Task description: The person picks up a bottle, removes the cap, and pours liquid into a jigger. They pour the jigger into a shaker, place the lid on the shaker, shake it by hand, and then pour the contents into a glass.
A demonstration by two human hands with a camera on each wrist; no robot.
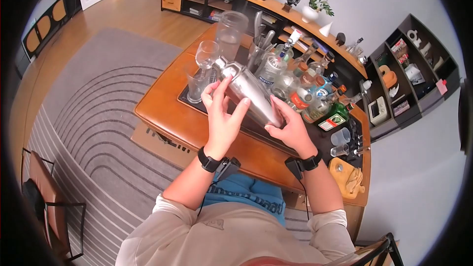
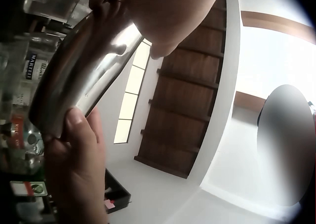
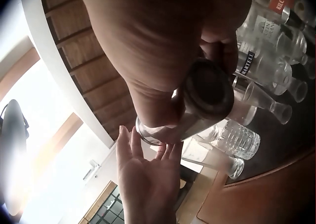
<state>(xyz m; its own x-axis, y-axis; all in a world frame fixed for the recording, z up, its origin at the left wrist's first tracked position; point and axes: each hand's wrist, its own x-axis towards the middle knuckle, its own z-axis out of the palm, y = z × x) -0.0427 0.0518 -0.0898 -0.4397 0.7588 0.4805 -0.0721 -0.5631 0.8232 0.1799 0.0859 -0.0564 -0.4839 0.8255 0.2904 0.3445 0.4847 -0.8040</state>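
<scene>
A shiny metal shaker (image 1: 251, 93) is held tilted above the table's front edge, capped end up and to the left. My right hand (image 1: 291, 127) grips its lower end between thumb and fingers; the left wrist view shows that hand (image 2: 79, 160) around the shaker (image 2: 84, 66). Beside the upper end is my left hand (image 1: 221, 116), fingers spread and fairly straight, fingertips near the cap and shoulder. In the right wrist view its palm (image 3: 148, 187) faces the camera, and the shaker's dark base (image 3: 210, 88) shows below my right hand (image 3: 158, 51). Exact left fingertip contact is partly hidden.
Several bottles (image 1: 300, 93) crowd the table behind the shaker. Glasses (image 1: 197, 86) and a large clear container (image 1: 230, 32) stand left of them. Clear cups (image 1: 340, 137) and a wooden board (image 1: 345, 177) are at the right, on the brown table (image 1: 172, 88).
</scene>
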